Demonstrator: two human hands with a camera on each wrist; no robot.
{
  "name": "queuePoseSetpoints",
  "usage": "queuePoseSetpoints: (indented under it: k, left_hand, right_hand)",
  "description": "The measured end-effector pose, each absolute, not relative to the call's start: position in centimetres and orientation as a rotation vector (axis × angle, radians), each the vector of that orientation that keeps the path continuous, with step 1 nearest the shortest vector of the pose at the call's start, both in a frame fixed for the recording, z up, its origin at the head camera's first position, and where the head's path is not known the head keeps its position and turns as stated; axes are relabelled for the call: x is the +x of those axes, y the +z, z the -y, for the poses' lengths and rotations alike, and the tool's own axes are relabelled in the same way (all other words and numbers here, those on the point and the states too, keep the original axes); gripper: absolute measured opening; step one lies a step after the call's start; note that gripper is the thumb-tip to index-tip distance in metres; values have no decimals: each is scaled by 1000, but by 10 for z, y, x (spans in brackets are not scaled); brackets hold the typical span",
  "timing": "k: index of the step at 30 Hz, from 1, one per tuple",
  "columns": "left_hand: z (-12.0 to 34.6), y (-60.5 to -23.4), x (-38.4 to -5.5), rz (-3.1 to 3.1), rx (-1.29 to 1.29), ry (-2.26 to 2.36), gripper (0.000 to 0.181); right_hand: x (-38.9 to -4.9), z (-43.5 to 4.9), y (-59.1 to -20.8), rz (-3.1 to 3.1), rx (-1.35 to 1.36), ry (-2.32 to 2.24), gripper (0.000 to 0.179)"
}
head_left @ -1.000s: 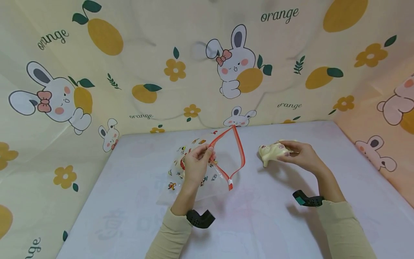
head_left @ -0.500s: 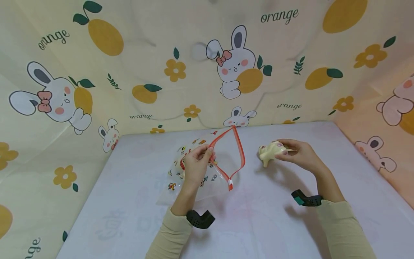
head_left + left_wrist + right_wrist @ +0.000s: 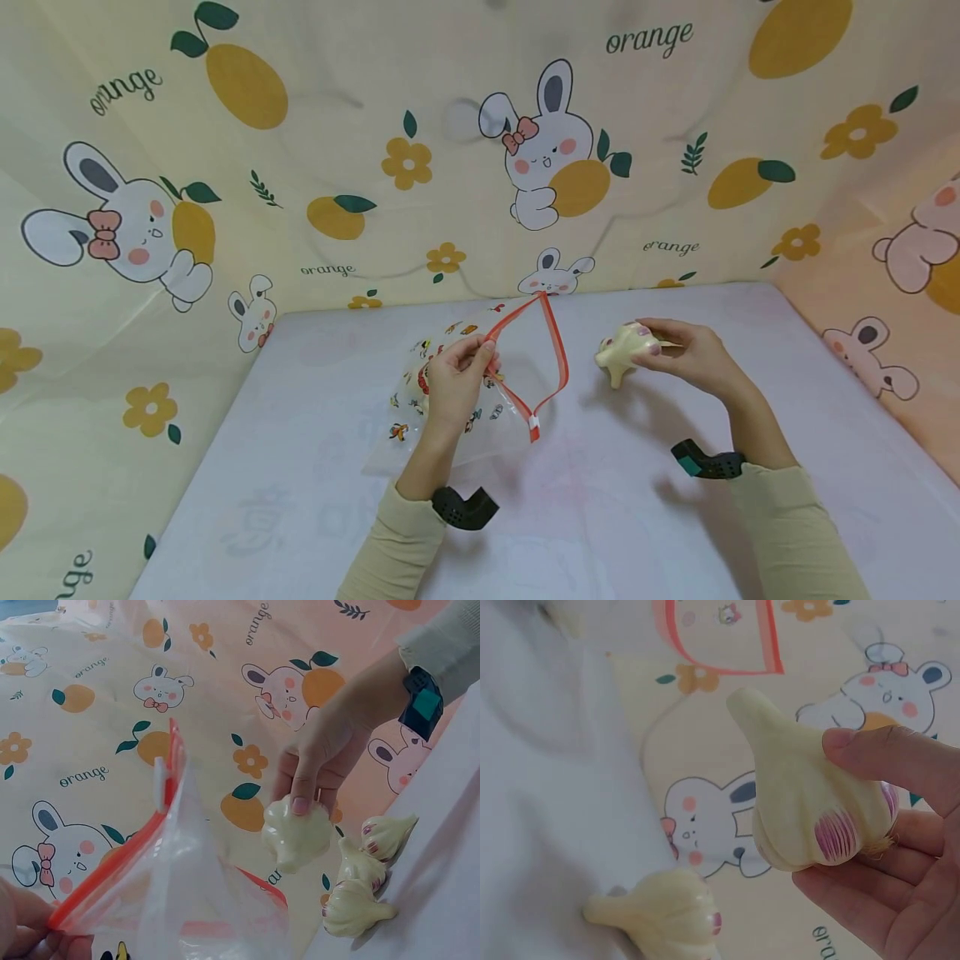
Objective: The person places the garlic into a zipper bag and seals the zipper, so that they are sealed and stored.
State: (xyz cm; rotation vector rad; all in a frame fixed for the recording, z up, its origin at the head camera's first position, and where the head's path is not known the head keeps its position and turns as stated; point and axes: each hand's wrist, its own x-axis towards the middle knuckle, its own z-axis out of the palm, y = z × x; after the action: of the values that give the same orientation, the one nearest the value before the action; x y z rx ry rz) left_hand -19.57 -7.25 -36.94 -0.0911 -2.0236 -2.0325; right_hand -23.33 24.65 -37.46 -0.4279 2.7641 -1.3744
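The right hand's grip [image 3: 693,354] pinches a garlic bulb [image 3: 802,802] between thumb and fingers, the stem pointing away from the palm, over the surface [image 3: 585,517] nearer its far edge than its near one. Three other bulbs [image 3: 360,874] lie close by. Nearer the left edge, the left hand's grip [image 3: 453,375] pinches the red rim of a clear bag [image 3: 556,333], mouth open.

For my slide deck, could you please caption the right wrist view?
Right hand holding a garlic bulb, with a second bulb at lower left and the bag's red edge at top.
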Motion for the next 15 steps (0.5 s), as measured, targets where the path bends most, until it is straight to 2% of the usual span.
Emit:
queuePoseSetpoints:
  k: [15]
  left_hand:
    - [73, -368, -195, 2037, -75, -2030, 16]
  right_hand:
    - [-229, -234, -364, -2804, -462, -1324, 59]
